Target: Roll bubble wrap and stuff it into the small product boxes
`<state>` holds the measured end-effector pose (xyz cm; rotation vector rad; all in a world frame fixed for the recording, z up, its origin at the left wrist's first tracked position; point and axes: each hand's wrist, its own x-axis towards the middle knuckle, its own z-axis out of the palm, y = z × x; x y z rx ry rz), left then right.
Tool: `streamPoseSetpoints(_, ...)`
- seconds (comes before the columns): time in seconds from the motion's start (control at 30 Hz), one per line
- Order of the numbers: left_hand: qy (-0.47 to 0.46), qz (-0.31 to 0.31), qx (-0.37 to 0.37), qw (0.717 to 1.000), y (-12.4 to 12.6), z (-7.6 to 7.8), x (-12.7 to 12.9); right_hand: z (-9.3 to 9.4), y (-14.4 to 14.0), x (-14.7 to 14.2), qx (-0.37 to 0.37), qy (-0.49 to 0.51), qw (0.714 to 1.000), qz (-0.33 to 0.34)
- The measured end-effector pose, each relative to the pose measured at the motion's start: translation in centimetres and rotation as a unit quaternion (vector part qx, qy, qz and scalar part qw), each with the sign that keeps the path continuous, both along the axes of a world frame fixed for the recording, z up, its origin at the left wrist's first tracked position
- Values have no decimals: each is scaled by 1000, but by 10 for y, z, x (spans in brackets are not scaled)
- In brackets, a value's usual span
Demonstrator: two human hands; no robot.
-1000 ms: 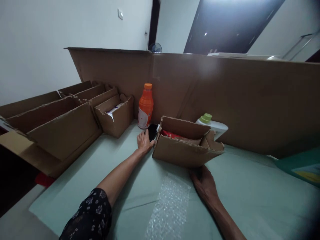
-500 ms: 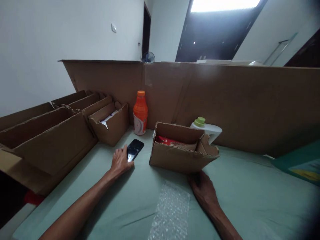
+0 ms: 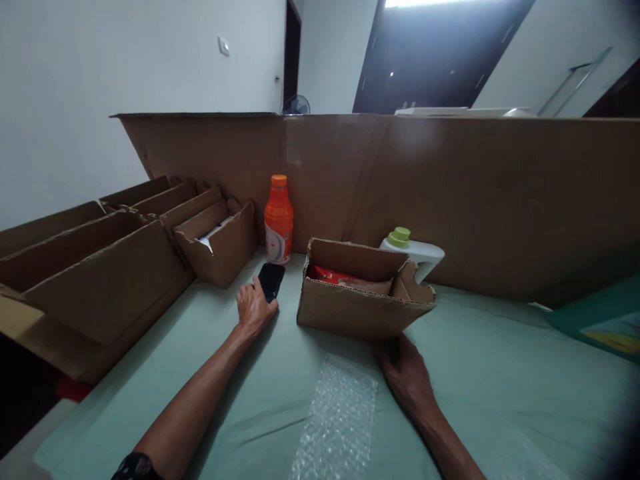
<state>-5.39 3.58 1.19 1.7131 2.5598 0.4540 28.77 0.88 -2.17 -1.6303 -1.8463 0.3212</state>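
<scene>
My left hand (image 3: 254,308) grips the near end of a black smartphone (image 3: 271,280), its thumb and fingers at the two sides; the phone lies flat on the green cloth (image 3: 220,373). Just in front of the open cardboard box (image 3: 360,310), my right hand (image 3: 407,370) is closed around something dark, mostly hidden by the fingers. A red packet (image 3: 327,275) shows inside that box. Between my forearms lies a strip of bubble wrap (image 3: 337,420). An orange bottle (image 3: 279,223) stands upright beyond the phone.
Several open cardboard boxes (image 3: 100,280) line the left side; a smaller one (image 3: 220,250) holds something whitish. Behind the middle box is a white bottle with a green cap (image 3: 399,237). A tall cardboard panel (image 3: 460,193) closes off the back. A green package (image 3: 600,320) lies at right.
My left hand has pushed the smartphone forward and slightly right, closer to the orange bottle. The right hand stays in front of the box. The view has shifted slightly.
</scene>
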Motion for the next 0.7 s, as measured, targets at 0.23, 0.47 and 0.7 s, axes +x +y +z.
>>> streamPoseSetpoints(0.23, 6, -14, -2, 1000, -5, -1, -4, 2, 0, -2, 2, 13, 1000, 3)
streamPoseSetpoints(0.47, 5, -7, 17, 1000, -15, -3, 3, 4, -4, -4, -10, -6, 1000, -11)
streamPoseSetpoints(0.7, -225, -200, 121, 946, -48, -7, 49, 7, -6, -8, -25, 7, 1000, -9)
